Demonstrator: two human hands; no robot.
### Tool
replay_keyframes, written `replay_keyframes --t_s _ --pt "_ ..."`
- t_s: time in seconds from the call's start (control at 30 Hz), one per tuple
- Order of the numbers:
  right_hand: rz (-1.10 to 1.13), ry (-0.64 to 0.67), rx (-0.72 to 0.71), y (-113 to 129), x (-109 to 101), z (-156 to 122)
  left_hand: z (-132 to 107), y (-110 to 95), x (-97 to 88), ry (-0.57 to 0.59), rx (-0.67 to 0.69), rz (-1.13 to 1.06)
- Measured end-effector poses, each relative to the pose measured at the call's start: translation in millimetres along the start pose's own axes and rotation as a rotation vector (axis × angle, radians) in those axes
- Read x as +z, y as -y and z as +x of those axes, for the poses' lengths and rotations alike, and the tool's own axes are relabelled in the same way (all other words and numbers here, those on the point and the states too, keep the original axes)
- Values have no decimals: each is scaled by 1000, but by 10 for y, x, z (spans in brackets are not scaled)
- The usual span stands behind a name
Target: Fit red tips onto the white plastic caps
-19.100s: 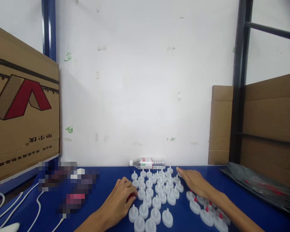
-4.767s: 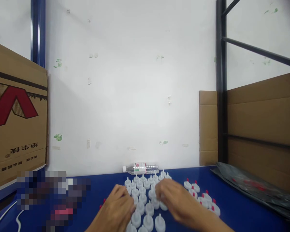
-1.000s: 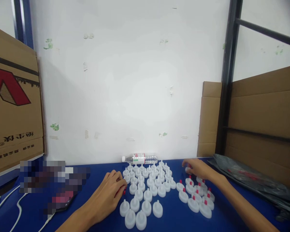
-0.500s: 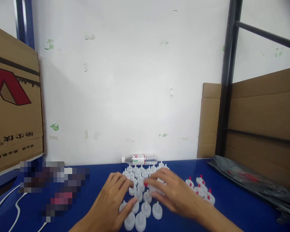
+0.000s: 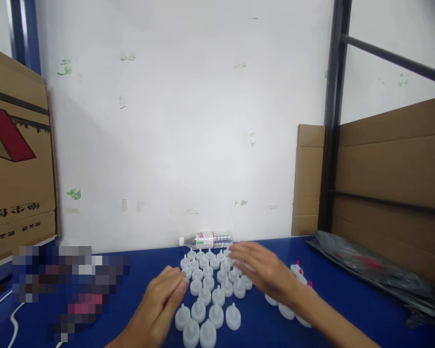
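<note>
Several small white squeeze bottles [image 5: 216,315] with pointed nozzles stand in a loose cluster on the blue table [image 5: 141,270]. My left hand [image 5: 159,302] is at the cluster's left side, thumb pressed along the curled fingers. Whatever may lie in its fingertips is too small or hidden to name. Over the back right of the cluster reaches my right hand [image 5: 264,270], fingers stretched out and slightly apart, nothing seen in them. Its palm and wrist partly cover a second group of white bottles with red tips [image 5: 300,278].
A clear water bottle [image 5: 210,240] lies on its side against the wall. At the right is a grey plastic bag [image 5: 362,270] by cardboard sheets [image 5: 387,179]. A large carton [image 5: 18,193] stands at the left, above white cables [image 5: 15,319] and a blurred-out patch.
My right hand has moved away from the middle of the cluster, up and right, uncovering several bottles. My left hand has shifted left and closed its thumb against the fingers. The view has turned slightly.
</note>
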State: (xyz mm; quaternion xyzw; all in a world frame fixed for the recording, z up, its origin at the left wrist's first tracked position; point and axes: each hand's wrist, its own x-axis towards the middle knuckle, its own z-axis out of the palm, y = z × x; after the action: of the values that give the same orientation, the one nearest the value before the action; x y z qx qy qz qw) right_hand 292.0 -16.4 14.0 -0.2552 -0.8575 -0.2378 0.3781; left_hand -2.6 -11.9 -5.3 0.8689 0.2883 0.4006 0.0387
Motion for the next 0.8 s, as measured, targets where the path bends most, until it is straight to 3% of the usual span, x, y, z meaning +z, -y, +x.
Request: replay_keyframes --t_s 0.1,0.2,0.27,0.37,0.57,0.67,0.8 --pt "-19 48 410 -416 -104 -163 33 168 -118 -22 2 181" --pt "-37 338 693 -685 -184 -301 35 342 -97 -8 -18 340" --pt "-25 468 733 -776 -198 -367 6 435 -37 27 -9 417" --pt "5 526 729 -830 -163 -430 -34 498 23 42 5 502" --pt "84 659 771 -803 -146 -417 56 342 -40 220 -114 364" --pt "-20 669 817 -844 -264 -397 86 319 -33 228 -56 336" --pt "-304 688 994 -996 -484 -486 60 401 16 229 24 326"
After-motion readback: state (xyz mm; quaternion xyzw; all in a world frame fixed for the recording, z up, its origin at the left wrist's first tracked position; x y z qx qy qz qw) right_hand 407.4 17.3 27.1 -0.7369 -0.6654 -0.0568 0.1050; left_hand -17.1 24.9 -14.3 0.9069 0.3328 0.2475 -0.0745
